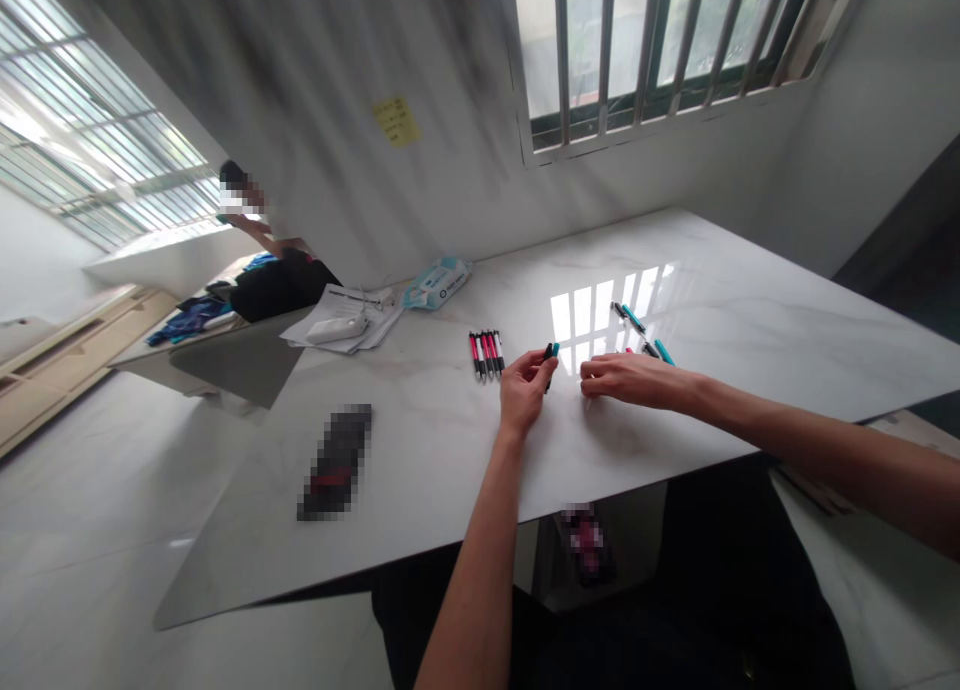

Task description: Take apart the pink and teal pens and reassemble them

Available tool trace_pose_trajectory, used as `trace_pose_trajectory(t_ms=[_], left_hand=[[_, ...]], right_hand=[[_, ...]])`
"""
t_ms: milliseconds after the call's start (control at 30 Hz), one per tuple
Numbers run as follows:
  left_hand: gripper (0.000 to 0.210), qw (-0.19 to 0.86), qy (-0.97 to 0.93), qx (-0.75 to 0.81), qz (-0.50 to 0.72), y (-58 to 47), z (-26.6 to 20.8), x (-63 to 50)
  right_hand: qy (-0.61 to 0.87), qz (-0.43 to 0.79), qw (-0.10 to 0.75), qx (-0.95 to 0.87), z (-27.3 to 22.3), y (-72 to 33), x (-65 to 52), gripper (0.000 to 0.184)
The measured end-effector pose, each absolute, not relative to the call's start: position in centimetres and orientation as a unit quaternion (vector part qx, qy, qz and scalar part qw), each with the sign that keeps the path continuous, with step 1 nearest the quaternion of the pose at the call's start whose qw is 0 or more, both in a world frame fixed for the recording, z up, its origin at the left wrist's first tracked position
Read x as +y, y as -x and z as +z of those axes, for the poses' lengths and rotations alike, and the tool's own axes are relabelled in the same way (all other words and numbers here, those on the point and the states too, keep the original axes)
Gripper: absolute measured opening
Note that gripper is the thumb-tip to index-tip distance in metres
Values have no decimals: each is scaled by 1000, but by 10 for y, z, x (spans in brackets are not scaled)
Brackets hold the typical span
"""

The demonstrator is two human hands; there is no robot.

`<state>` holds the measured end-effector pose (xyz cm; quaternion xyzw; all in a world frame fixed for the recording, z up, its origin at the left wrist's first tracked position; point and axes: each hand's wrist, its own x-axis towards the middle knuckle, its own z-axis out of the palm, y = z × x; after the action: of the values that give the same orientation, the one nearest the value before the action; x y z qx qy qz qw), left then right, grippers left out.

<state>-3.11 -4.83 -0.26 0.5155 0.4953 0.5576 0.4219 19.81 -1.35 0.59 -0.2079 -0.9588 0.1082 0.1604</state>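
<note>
My left hand (523, 388) is closed around a couple of pens (554, 351), one with a black end and one with a teal end, held upright just above the table. To its left lies a neat row of several red, white and black pens (486, 355), side by side. My right hand (626, 380) rests low over the tabletop with its fingers curled; anything in them is hidden. Beyond that hand, loose pens lie scattered, among them a teal and black pen (634, 318) and another teal pen (664, 351), partly covered by my right hand and forearm.
On the marble-patterned table (420, 440) are a blurred dark object (337, 462), a wet wipes pack (439, 284) and papers (352, 320). The wall carries a yellow note (397, 120). A person (262, 220) is at the back left by a pile of clothes (202, 310).
</note>
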Motion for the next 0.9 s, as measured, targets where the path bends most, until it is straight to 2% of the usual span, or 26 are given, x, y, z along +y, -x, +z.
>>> trace_pose_trajectory(t_ms=[100, 167, 433, 567, 700, 900], left_hand=[[40, 412, -497, 499, 578, 35, -5, -46], [41, 403, -483, 502, 594, 37, -7, -43], [44, 401, -474, 504, 600, 37, -11, -40], [44, 399, -478, 507, 597, 37, -10, -40], [41, 392, -484, 513, 590, 38, -10, -41], [34, 387, -501, 526, 568, 36, -7, -44]], right_hand=[[138, 61, 138, -979, 9, -194, -14, 31], [134, 60, 169, -975, 14, -194, -16, 33], [280, 186, 423, -842, 39, -186, -9, 25], [320, 364, 546, -683, 33, -164, 11, 26], [321, 524, 548, -568, 17, -145, 21, 37], [345, 486, 577, -559, 2, -143, 15, 30]])
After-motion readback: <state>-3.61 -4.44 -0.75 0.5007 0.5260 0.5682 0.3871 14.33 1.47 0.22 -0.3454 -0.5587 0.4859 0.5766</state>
